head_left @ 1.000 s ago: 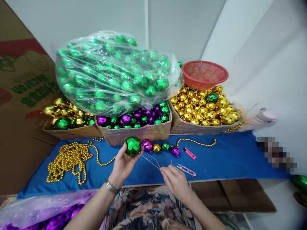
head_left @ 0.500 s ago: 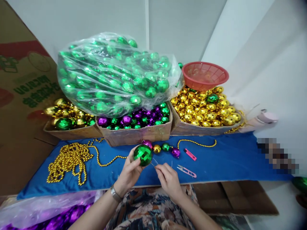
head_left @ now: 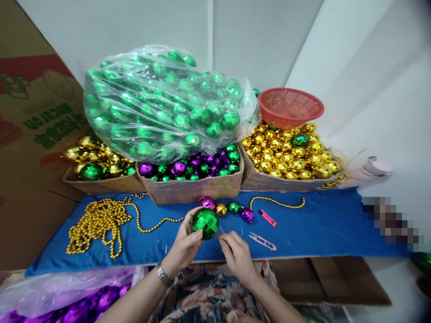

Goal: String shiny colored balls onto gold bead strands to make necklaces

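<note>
A large shiny green faceted ball [head_left: 206, 223] is gripped in my left hand [head_left: 185, 244], thumb on its near side. Just right of it, my right hand [head_left: 237, 255] pinches a thin clear thread [head_left: 220, 229] that runs toward the ball. Behind the green ball lie smaller balls in a row: a purple ball [head_left: 207, 202], a gold ball [head_left: 221, 209], a green ball [head_left: 233, 207] and another purple ball [head_left: 247, 215]. Gold bead chain [head_left: 158, 225] reaches from a heap on the left up to my left hand. Pink thread snips [head_left: 263, 242] rest right of my right hand.
A pink lighter-like item [head_left: 268, 218] lies on the blue cloth [head_left: 323, 229]. Behind stand cardboard boxes [head_left: 195, 189] of coloured balls, under a clear bag of green balls [head_left: 161, 107] and a red basket [head_left: 291, 117]. A bag of purple balls [head_left: 84, 309] sits lower left.
The green ball in my left hand has moved slightly right and down, closer to my right hand. Less thread shows between them. The view has shifted a little.
</note>
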Motion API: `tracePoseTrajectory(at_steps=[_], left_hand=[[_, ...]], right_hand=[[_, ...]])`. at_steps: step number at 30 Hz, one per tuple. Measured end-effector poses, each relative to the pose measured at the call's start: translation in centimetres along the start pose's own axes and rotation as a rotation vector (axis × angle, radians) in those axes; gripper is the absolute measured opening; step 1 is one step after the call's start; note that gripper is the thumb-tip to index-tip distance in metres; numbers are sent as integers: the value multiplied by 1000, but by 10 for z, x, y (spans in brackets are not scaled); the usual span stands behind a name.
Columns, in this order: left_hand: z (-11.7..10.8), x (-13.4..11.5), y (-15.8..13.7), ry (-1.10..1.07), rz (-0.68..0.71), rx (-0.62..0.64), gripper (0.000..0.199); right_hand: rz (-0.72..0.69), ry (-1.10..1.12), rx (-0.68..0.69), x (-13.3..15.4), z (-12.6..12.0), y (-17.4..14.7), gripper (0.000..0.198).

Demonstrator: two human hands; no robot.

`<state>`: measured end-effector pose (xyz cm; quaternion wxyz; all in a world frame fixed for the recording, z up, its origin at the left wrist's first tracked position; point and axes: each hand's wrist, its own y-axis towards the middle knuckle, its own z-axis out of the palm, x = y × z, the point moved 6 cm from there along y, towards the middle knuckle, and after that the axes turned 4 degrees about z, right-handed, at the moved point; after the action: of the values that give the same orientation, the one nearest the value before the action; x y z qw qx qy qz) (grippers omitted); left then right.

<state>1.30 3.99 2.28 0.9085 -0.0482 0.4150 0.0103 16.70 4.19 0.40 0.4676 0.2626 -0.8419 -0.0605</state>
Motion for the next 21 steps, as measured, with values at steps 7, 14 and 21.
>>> tracePoseTrajectory(at_steps=[7, 14, 21], left_hand=[[-7, 3, 2, -12, 1, -4, 54], [-8, 1, 0, 16, 18, -1, 59], [-6, 4, 2, -32, -4, 12, 54]], right_hand=[[-4, 31, -28, 4, 0, 2, 18], [-16, -30, -22, 1, 4, -1, 19], [-5, 5, 3, -2, 6, -2, 19]])
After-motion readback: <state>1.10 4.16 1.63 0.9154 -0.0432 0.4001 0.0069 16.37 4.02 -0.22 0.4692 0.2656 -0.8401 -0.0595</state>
